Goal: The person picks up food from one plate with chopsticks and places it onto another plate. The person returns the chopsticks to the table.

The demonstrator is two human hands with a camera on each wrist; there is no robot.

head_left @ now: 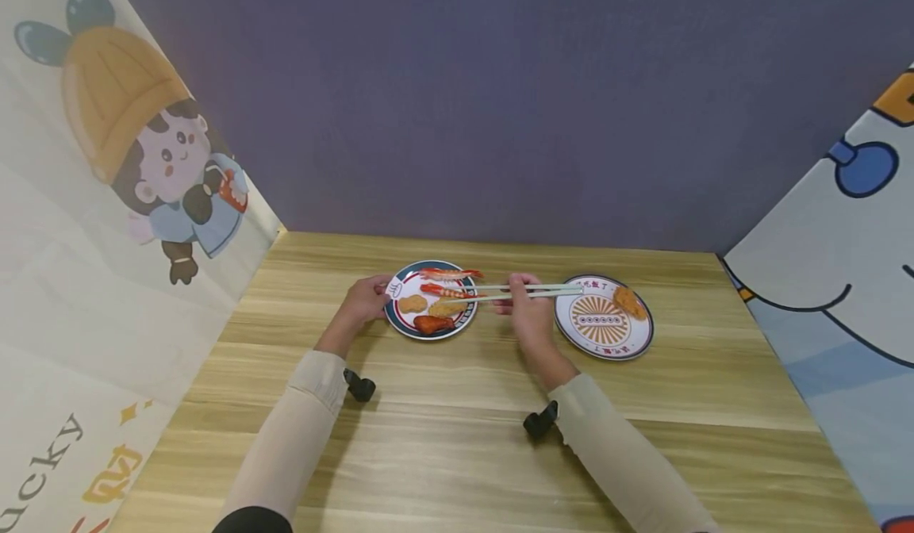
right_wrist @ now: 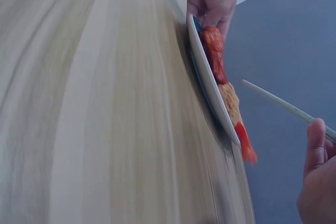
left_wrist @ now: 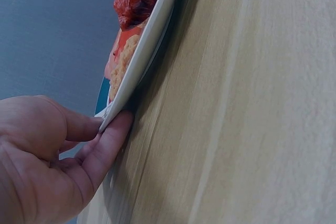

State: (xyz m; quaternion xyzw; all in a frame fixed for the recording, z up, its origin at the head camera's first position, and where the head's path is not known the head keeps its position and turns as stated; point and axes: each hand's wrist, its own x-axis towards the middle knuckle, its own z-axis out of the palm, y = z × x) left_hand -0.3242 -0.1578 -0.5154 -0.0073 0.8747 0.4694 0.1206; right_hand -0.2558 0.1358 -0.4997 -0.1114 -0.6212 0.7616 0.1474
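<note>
Head view is showing me both hands working over the wooden counter [head_left: 457,438]. My left hand [head_left: 364,301] is pinching the near-left rim of the blue-rimmed plate [head_left: 394,323], thumb on top and fingers underneath, as the left wrist view confirms, so that grip is holding the plate steady. My right hand [head_left: 530,311] is closing its grip around a pair of pale chopsticks [head_left: 500,293], whose tips are reaching over that plate toward the food.

The plate is carrying two red shrimps [head_left: 446,282], two golden nuggets [head_left: 412,304] and a reddish chicken wing [head_left: 432,324]. The chopstick tips are lying just beside the lower shrimp and the nugget below it; I cannot tell whether they are already pinching anything. A second plate with a sunburst pattern [head_left: 600,335] is sitting just right of my right hand, with one fried piece [head_left: 630,302] on its far edge.

I am judging this as the picking step: lining the tips up on one piece. The next move is calling for a firm pinch across the piece, then a level lift clear of the rim while the left hand is bracing the plate.
</note>
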